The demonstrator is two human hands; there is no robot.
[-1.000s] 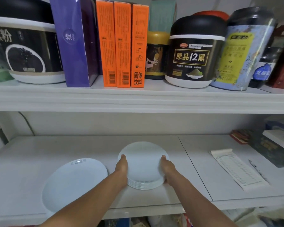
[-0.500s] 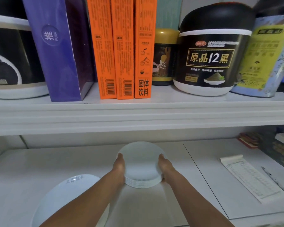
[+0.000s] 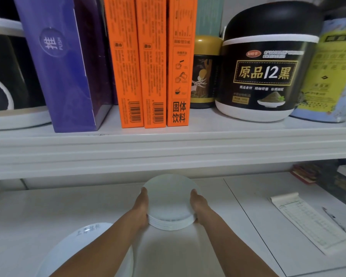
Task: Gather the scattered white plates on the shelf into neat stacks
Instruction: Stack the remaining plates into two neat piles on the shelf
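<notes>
A stack of several small white plates [image 3: 169, 200] sits in the middle of the lower white shelf [image 3: 48, 206]. My left hand [image 3: 142, 204] presses against the stack's left side and my right hand [image 3: 198, 204] against its right side, so both grip it. A larger white plate [image 3: 76, 248] with small printed characters on its rim lies at the lower left, partly hidden by my left forearm.
The upper shelf edge [image 3: 168, 148] hangs low right above the stack. On it stand a purple box [image 3: 64, 62], orange cartons [image 3: 152, 62] and a black jar [image 3: 268, 66]. A paper notepad [image 3: 312, 220] with a pen lies to the right on the lower shelf.
The stack, held in both hands, has slid a little deeper under the upper shelf. My view has moved closer and upward, so the large plate has slipped toward the bottom left.
</notes>
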